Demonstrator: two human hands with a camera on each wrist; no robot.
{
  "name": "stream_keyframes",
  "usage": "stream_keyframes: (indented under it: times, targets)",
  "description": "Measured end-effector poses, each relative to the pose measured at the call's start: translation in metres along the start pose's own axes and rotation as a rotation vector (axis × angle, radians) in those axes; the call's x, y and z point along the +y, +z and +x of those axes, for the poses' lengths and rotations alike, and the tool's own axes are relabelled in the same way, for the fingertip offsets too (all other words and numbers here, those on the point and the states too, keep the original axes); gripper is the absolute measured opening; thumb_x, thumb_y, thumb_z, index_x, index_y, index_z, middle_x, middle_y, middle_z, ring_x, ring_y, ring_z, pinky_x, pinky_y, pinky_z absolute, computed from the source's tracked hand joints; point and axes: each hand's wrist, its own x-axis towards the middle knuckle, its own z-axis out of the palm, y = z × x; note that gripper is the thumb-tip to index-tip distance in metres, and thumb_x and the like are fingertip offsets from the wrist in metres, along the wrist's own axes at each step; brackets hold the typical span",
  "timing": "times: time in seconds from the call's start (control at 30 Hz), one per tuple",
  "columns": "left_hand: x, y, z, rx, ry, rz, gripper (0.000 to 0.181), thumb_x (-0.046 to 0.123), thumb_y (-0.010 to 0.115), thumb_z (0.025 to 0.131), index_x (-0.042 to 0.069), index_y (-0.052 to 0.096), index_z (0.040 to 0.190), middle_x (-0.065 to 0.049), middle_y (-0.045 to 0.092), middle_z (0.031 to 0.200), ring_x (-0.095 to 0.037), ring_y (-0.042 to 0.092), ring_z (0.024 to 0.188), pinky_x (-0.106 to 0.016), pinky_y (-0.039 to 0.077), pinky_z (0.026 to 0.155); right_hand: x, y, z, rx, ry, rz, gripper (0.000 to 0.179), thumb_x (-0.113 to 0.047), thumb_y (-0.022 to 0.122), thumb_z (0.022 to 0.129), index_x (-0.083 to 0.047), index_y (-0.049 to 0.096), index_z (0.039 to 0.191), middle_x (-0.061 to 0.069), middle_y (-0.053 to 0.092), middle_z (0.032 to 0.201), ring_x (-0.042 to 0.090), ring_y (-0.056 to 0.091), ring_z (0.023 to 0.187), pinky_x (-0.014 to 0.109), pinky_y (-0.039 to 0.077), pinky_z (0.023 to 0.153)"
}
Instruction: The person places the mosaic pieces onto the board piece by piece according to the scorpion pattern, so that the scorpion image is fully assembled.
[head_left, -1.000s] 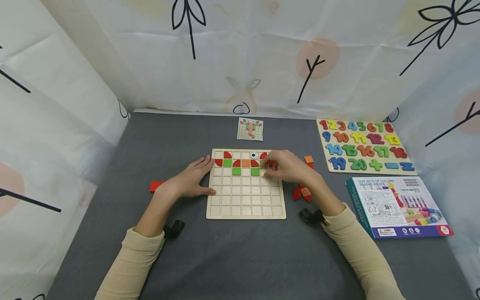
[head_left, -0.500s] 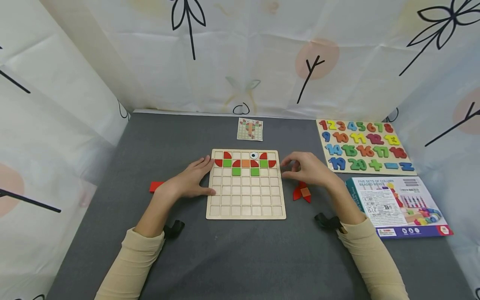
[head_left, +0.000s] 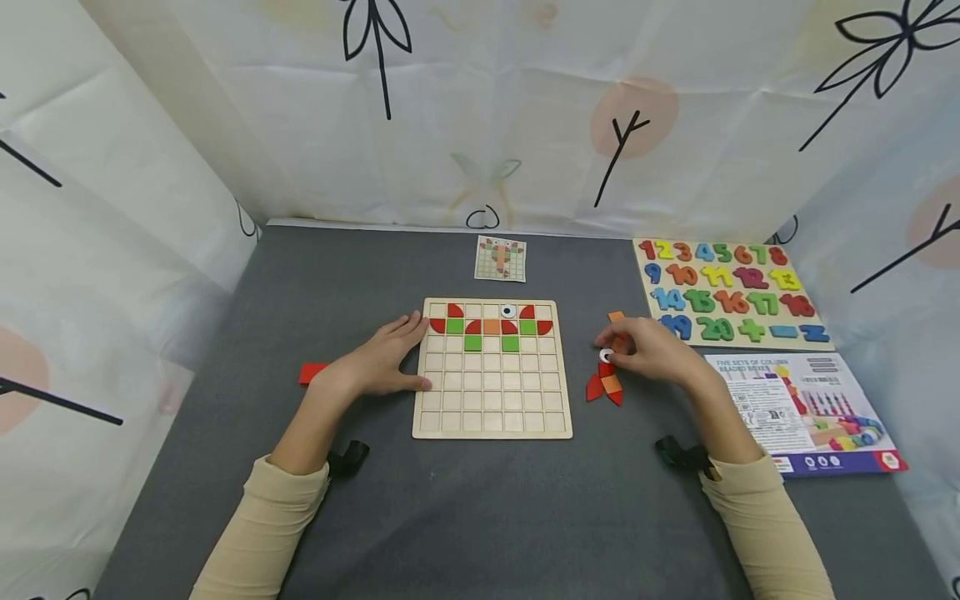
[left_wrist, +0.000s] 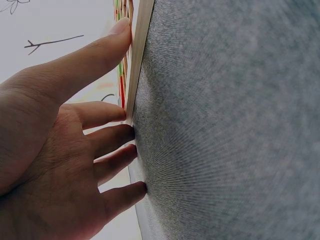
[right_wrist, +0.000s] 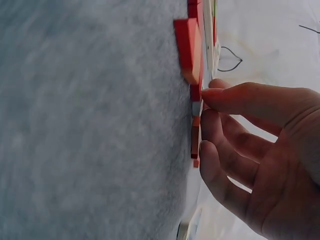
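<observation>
A pale wooden grid board (head_left: 491,400) lies in the middle of the table in the head view. Red quarter-rounds, green squares, an orange square and a round eye tile (head_left: 507,311) fill cells near its far edge. My left hand (head_left: 382,358) rests along the board's left side, fingers spread; in the left wrist view the thumb (left_wrist: 117,30) touches the edge. To the board's right, my right hand (head_left: 652,350) has thumb and fingers around a second white round eye tile (head_left: 606,356), low among loose red and orange tiles (head_left: 611,383). Its fingers partly cover the pile.
A small pattern card (head_left: 500,258) lies beyond the board. At the right are a number puzzle board (head_left: 738,292) and a flat picture box (head_left: 817,417), partly behind my right arm. A red piece (head_left: 312,372) sits by my left wrist. White cloth (head_left: 315,167) hangs at the back.
My right hand has left the board and moved right to the loose tiles. A red quarter-round now shows at the right end of the pattern. The left hand stays put.
</observation>
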Motion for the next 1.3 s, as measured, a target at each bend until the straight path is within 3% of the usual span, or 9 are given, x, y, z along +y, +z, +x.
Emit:
stream_keyframes:
  times: [0.27, 0.67, 1.3]
  targets:
    - [0.0007, -0.0002, -0.0006, -0.008, -0.011, -0.005, 0.108, 0.040, 0.082, 0.097, 0.000, 0.017, 0.173, -0.023, 0.009, 0.183, -0.046, 0.008, 0.171, -0.063, 0.019, 0.137, 0.0064, -0.0018, -0.0025, -0.023, 0.017, 0.013, 0.024, 0.002, 0.080, 0.093, 0.000, 0.080, 0.116, 0.006, 0.065, 0.087, 0.017, 0.055, 0.078, 0.025, 0.045, 0.068]
    - [0.0010, -0.0002, -0.0012, -0.009, -0.018, -0.004, 0.108, 0.041, 0.082, 0.097, 0.002, 0.017, 0.173, -0.023, 0.010, 0.183, -0.046, 0.008, 0.171, -0.063, 0.019, 0.137, 0.0101, -0.0018, -0.0008, -0.025, -0.003, 0.012, 0.022, -0.004, 0.083, 0.093, -0.002, 0.081, 0.115, 0.006, 0.067, 0.090, 0.016, 0.055, 0.078, 0.024, 0.045, 0.067]
    - [0.0012, 0.0000, -0.0016, -0.003, -0.012, -0.004, 0.108, 0.041, 0.082, 0.097, 0.001, 0.018, 0.173, -0.023, 0.010, 0.183, -0.045, 0.008, 0.171, -0.062, 0.019, 0.137, 0.0092, -0.0009, 0.0032, -0.013, -0.003, -0.022, 0.017, -0.010, 0.084, 0.092, -0.005, 0.082, 0.109, 0.001, 0.069, 0.081, 0.011, 0.054, 0.069, 0.024, 0.044, 0.062]
